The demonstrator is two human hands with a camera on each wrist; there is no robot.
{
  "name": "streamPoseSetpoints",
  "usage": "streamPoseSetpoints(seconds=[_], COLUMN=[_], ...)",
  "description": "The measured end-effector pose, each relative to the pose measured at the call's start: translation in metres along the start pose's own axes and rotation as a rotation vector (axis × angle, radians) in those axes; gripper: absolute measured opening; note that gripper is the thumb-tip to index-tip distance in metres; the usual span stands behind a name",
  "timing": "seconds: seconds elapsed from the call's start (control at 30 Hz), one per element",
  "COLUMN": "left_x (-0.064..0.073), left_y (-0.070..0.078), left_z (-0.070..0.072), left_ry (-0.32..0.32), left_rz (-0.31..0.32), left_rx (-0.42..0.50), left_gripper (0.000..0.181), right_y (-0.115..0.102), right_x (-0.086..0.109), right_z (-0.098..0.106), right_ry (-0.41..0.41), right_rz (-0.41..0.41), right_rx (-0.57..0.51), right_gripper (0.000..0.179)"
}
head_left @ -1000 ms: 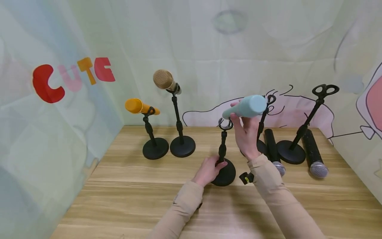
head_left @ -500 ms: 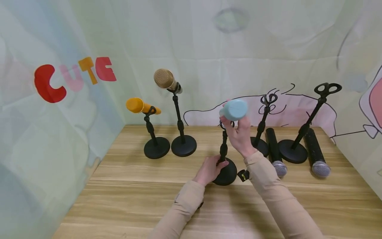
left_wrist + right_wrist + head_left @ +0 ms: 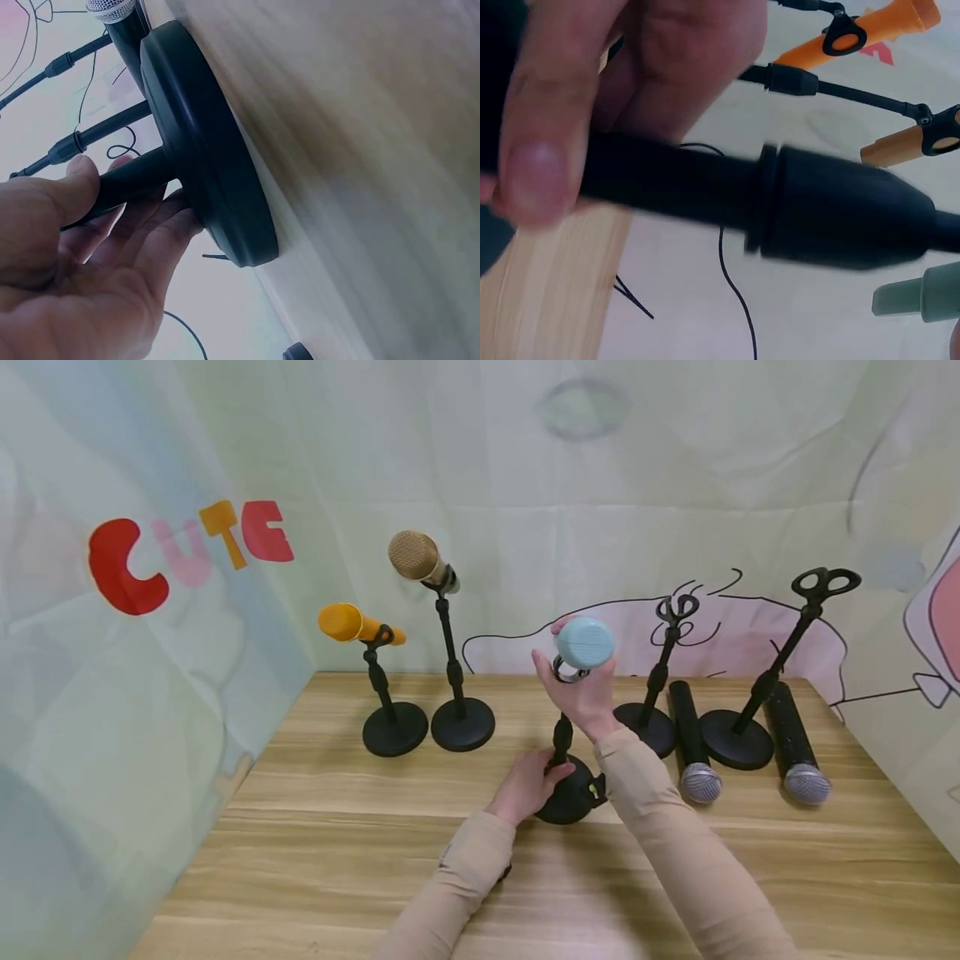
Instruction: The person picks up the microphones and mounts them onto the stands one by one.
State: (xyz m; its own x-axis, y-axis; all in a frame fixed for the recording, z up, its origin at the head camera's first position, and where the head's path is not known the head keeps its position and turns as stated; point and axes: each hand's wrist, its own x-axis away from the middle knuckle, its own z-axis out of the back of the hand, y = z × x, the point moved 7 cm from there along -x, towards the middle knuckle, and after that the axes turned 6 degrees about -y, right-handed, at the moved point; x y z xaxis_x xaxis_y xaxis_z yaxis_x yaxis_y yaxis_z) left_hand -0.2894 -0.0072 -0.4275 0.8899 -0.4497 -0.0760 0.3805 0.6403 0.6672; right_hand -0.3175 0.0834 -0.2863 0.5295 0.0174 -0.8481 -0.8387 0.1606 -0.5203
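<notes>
Centre of the head view: my left hand [image 3: 525,789] grips the stem of the black stand [image 3: 566,806] just above its base; my right hand [image 3: 587,700] holds the light-blue microphone [image 3: 585,642] at the clip [image 3: 558,670]. Seating not verifiable. Step in hand, I judge: mounting. Next move calls for alignment, then a firm push, stem braced.

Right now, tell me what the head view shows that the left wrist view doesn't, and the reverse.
Only the head view shows the right hand holding a light-blue, round-ended microphone, plus an orange, round-headed microphone and a gold, mesh-headed microphone.
Only the left wrist view shows the palm side of the left hand.
Both share that hand gripping a black, round-based stand, and a black, silver-headed microphone.
</notes>
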Motion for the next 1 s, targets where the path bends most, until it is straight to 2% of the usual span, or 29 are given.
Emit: streamPoseSetpoints(seconds=[0.1,0.33,0.73,1.0], left_x=[-0.0001,0.0002,-0.0001,0.0003], left_y=[0.0003,-0.0004,-0.0009,0.0007], left_z=[-0.0001,-0.0009,-0.0015,-0.0006], left_ry=[0.0,0.0,0.015,0.021], left_rz=[-0.001,0.002,-0.024,-0.037], left_rx=[0.002,0.005,-0.027,-0.018], left_gripper=[0.025,0.026,0.026,0.026], right_y=[-0.0002,-0.0021,-0.0054,-0.0048], right_x=[0.0002,0.0005,-0.0031,0.0003], right_z=[0.0005,0.002,0.0022,0.003], right_ry=[0.052,0.112,0.118,0.136], right_rz=[0.019,0.033,0.131,0.124], right_rx=[0.013,0.084,0.081,0.161], right_gripper=[0.036,0.032,0.027,0.03])
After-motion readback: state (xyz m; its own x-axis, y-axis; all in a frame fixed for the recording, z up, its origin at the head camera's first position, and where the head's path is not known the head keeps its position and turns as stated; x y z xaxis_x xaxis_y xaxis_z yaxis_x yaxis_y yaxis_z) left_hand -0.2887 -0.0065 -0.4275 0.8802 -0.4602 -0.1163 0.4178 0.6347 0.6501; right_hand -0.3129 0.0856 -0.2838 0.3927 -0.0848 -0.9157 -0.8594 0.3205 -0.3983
